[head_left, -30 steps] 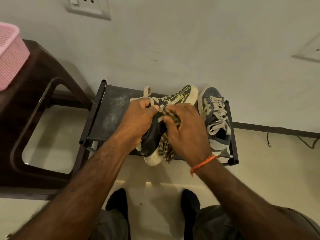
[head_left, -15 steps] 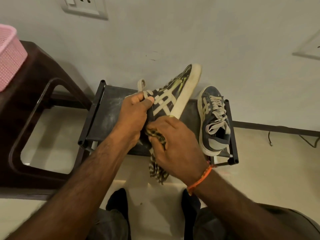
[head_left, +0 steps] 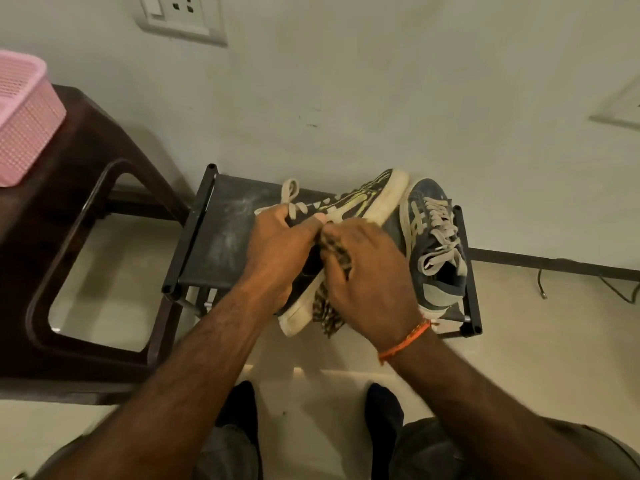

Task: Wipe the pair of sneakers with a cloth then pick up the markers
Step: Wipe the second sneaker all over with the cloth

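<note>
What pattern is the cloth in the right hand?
A dark-and-tan check, on the cloth in the head view.

I am seeing both forearms reaching up from the bottom of the frame, bare to the elbow, with no sleeves showing. The left hand (head_left: 277,251) is wearing nothing. The right hand (head_left: 372,271) is wearing a thin orange thread band (head_left: 405,342) around its wrist. Near the bottom edge, grey trousers (head_left: 426,452) are covering the knees, and two dark socked feet (head_left: 382,403) are showing between them.
</note>
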